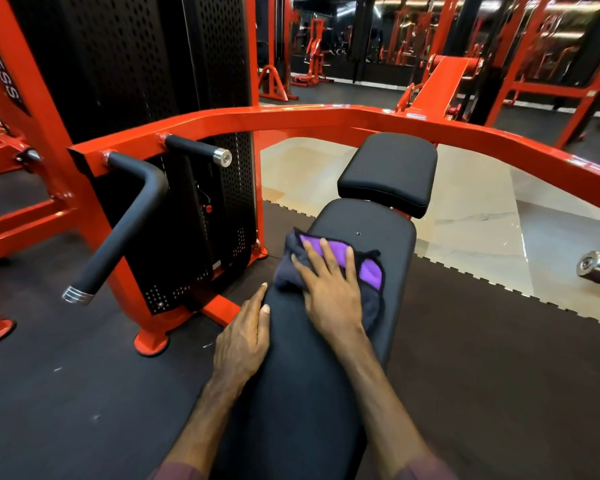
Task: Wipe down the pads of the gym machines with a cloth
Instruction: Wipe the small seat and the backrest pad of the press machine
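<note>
A long black back pad (371, 237) of a red gym machine runs from the bottom of the view toward the middle. Beyond it sits a smaller black seat pad (388, 171). A purple and dark grey cloth (369, 271) lies crumpled on the long pad. My right hand (329, 289) presses flat on the cloth with straight, spread fingers. My left hand (246, 337) rests on the pad's left edge, fingers straight along its side and thumb on top.
A red curved bar (291, 119) arcs behind the pads. Black padded handles (125, 230) stick out at the left beside the perforated weight-stack cover (201, 216). A chrome handle end (598, 268) shows at the right. Dark rubber floor lies around, pale tiles (465, 220) beyond.
</note>
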